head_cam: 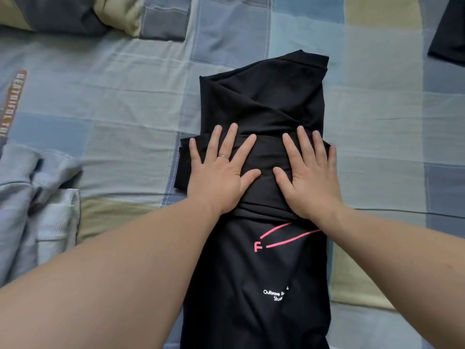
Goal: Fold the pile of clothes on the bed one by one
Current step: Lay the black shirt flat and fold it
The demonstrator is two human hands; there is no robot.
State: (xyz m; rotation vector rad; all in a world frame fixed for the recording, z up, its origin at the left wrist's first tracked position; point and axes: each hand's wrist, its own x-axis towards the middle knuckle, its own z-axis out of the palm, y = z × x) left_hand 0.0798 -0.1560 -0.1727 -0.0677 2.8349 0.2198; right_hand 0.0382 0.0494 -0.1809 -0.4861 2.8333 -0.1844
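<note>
smoothing the black shirt (261, 102), folded into a long strip down the middle of the checked sheet (113, 109). working with the left hand (221, 172) and right hand (307, 177) side by side on its midsection, palms flat, fingers straight and spread, gripping nothing. looks like flattening ahead of a crosswise fold. best to sweep outward from the centre, chasing those diagonal wrinkles toward the far end, then square up the flap poking out on the left. worth keeping clear of the pale blue clothes (37, 197) bunched at the left.
</note>
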